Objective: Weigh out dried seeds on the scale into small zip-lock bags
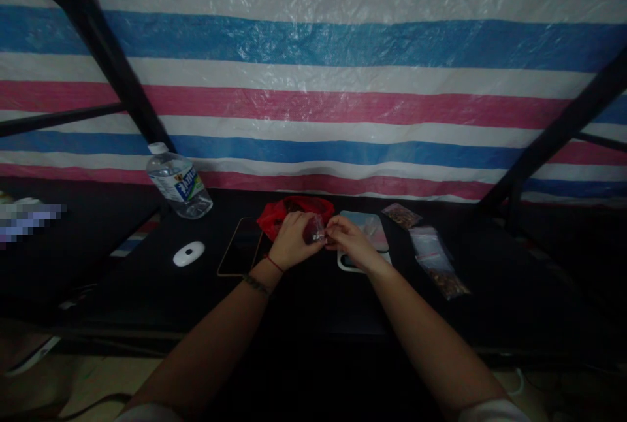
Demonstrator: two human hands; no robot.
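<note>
Both forearms enter from the bottom edge of the frame and meet just below centre, above the black surface [147,291].

The left hand [291,239] is curled, fingers closed around a small clear pouch [314,229] with dark red contents. A red cord circles the left wrist. The right hand [350,242] pinches the right edge of the same pouch between thumb and fingertips. The pouch sits between the two hands, at centre frame, raised slightly off the surface.

Under the right hand lies a pale flat pad [377,229]. Left of the left hand lies a dark slab [242,252] with a thin light rim. Further left rests a white oval item [189,253].

Right of centre, three filled pouches lie in a row: one near [448,281], one middle [425,239], one far [401,215].

Directly behind the hands sits a red bag [294,208]. At left centre stands a water bottle [179,183], tilted, capped.

A striped tarp [313,82] in pink, white and blue fills the background, crossed by black poles [98,43].
</note>
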